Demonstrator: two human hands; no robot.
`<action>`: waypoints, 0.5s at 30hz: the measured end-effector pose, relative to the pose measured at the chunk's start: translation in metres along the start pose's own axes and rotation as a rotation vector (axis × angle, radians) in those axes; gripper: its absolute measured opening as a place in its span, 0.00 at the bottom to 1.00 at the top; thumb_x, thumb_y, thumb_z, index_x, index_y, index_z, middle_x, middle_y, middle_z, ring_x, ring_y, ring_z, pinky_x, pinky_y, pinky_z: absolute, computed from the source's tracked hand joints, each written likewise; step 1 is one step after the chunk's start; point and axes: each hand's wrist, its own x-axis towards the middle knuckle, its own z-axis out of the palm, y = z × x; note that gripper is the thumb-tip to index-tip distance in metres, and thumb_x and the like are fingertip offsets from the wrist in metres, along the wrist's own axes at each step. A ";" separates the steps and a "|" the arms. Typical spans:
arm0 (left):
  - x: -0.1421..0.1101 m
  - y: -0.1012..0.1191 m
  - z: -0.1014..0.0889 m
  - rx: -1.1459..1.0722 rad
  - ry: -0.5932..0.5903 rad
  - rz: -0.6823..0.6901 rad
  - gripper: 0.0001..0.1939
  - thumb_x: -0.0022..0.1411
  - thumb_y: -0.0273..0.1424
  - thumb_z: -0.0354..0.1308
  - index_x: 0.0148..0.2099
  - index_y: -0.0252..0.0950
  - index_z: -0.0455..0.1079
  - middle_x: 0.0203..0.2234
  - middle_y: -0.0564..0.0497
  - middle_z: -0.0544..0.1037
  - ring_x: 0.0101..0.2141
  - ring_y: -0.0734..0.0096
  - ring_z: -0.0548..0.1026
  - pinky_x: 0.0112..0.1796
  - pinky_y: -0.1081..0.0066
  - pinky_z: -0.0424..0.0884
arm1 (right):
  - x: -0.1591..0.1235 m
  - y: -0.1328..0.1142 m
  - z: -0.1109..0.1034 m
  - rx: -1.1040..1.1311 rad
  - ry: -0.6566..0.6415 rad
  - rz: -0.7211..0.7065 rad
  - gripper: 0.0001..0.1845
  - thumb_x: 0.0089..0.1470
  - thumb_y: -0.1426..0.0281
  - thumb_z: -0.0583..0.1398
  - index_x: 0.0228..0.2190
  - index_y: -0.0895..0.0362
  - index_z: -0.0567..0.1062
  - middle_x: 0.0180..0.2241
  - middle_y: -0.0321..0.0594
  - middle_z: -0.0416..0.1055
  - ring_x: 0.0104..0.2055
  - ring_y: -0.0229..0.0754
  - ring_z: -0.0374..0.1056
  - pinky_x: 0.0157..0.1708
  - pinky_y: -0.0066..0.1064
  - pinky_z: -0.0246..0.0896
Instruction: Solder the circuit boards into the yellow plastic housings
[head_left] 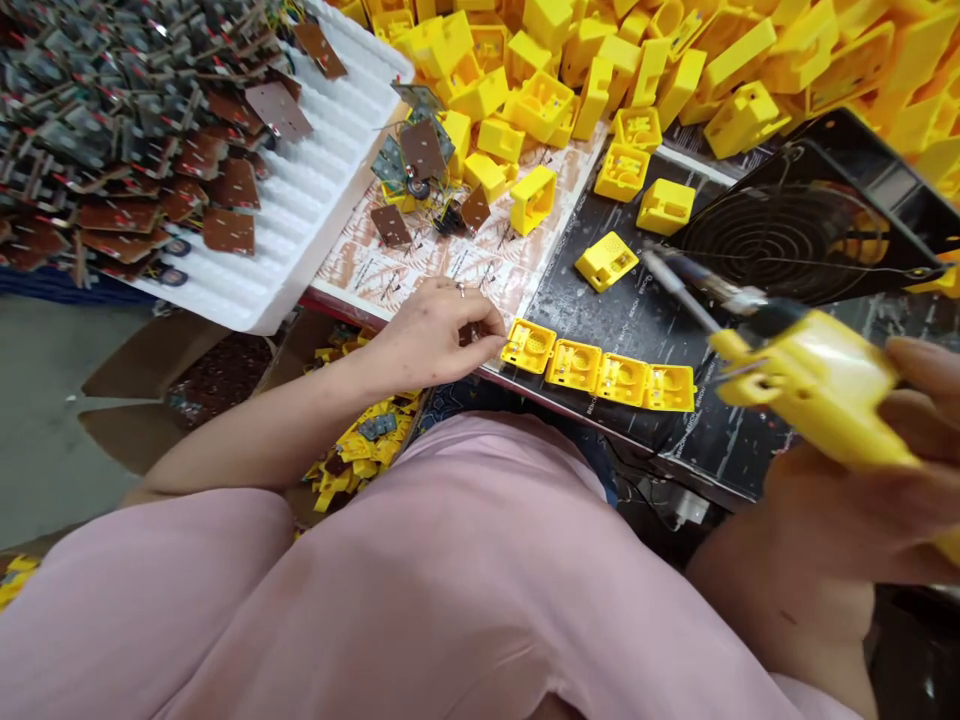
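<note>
At the bench edge, the left hand (431, 335) pinches a yellow casing (529, 346); the right hand (862, 500) grips a soldering gun (814, 385).

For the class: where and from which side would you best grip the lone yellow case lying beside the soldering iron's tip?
Grip the yellow case across its two long side walls, coming from above. It lies flat, closed face up, apart from its neighbours, so both walls are free.

Brown circuit boards (112, 120) (heaped), white foam tray (300, 220), black fan (810, 235)

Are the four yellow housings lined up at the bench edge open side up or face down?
Open side up: the row of four yellow housings shows hollow interiors.
</note>
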 end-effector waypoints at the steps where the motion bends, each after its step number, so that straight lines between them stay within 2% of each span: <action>1: 0.000 0.001 0.000 -0.006 -0.007 0.001 0.10 0.65 0.35 0.60 0.36 0.40 0.82 0.33 0.52 0.87 0.37 0.65 0.82 0.55 0.58 0.70 | 0.002 0.004 0.001 -0.020 0.107 -0.011 0.23 0.65 0.45 0.62 0.55 0.39 0.83 0.50 0.34 0.82 0.53 0.60 0.79 0.49 0.51 0.81; 2: 0.000 0.001 0.001 -0.010 -0.006 0.006 0.10 0.66 0.35 0.60 0.36 0.40 0.82 0.33 0.52 0.87 0.38 0.65 0.82 0.57 0.57 0.68 | 0.004 0.009 0.003 -0.021 0.212 -0.019 0.20 0.67 0.47 0.60 0.49 0.41 0.86 0.47 0.33 0.82 0.53 0.58 0.79 0.51 0.49 0.80; 4: 0.000 0.001 0.003 -0.020 0.021 0.014 0.09 0.66 0.35 0.61 0.37 0.41 0.82 0.33 0.53 0.87 0.36 0.67 0.81 0.60 0.55 0.65 | 0.008 0.021 0.011 0.055 0.330 0.006 0.24 0.72 0.49 0.54 0.38 0.42 0.88 0.37 0.35 0.82 0.47 0.52 0.80 0.46 0.45 0.80; 6: -0.001 0.001 0.005 -0.031 0.039 -0.003 0.09 0.66 0.35 0.60 0.37 0.42 0.83 0.33 0.54 0.87 0.35 0.68 0.80 0.62 0.54 0.63 | 0.008 0.031 0.018 0.173 0.357 0.048 0.29 0.73 0.50 0.53 0.31 0.46 0.88 0.28 0.36 0.79 0.36 0.46 0.80 0.35 0.39 0.79; 7: -0.001 0.002 0.005 -0.030 0.039 -0.022 0.09 0.66 0.35 0.60 0.37 0.42 0.82 0.32 0.55 0.87 0.34 0.69 0.80 0.63 0.53 0.62 | 0.007 0.034 0.020 0.209 0.341 0.051 0.27 0.72 0.52 0.56 0.31 0.48 0.88 0.26 0.36 0.78 0.31 0.43 0.78 0.31 0.36 0.77; 8: -0.002 0.003 0.006 -0.025 0.028 -0.046 0.10 0.65 0.36 0.60 0.37 0.42 0.82 0.32 0.55 0.87 0.34 0.69 0.79 0.64 0.52 0.61 | 0.004 0.034 0.022 0.222 0.314 0.027 0.22 0.69 0.54 0.61 0.31 0.50 0.88 0.25 0.35 0.78 0.28 0.40 0.76 0.28 0.33 0.74; 10: -0.002 0.006 0.006 -0.008 0.004 -0.086 0.11 0.64 0.37 0.59 0.36 0.41 0.81 0.32 0.55 0.87 0.35 0.68 0.79 0.64 0.52 0.60 | -0.004 0.030 0.021 0.218 0.181 -0.050 0.10 0.61 0.61 0.70 0.39 0.52 0.88 0.32 0.35 0.83 0.27 0.38 0.75 0.25 0.30 0.73; 13: -0.002 0.012 0.006 0.028 0.013 -0.090 0.13 0.63 0.38 0.56 0.34 0.40 0.80 0.30 0.54 0.86 0.34 0.68 0.79 0.61 0.53 0.63 | -0.013 0.020 0.014 0.224 -0.072 -0.170 0.23 0.55 0.69 0.74 0.53 0.50 0.84 0.44 0.38 0.85 0.34 0.41 0.80 0.29 0.31 0.78; 15: -0.002 0.015 0.006 0.061 0.022 -0.077 0.14 0.63 0.37 0.54 0.33 0.39 0.79 0.29 0.53 0.85 0.33 0.68 0.79 0.60 0.53 0.64 | -0.014 0.014 0.009 0.226 -0.224 -0.261 0.31 0.52 0.76 0.74 0.57 0.49 0.81 0.44 0.37 0.85 0.36 0.42 0.81 0.32 0.32 0.80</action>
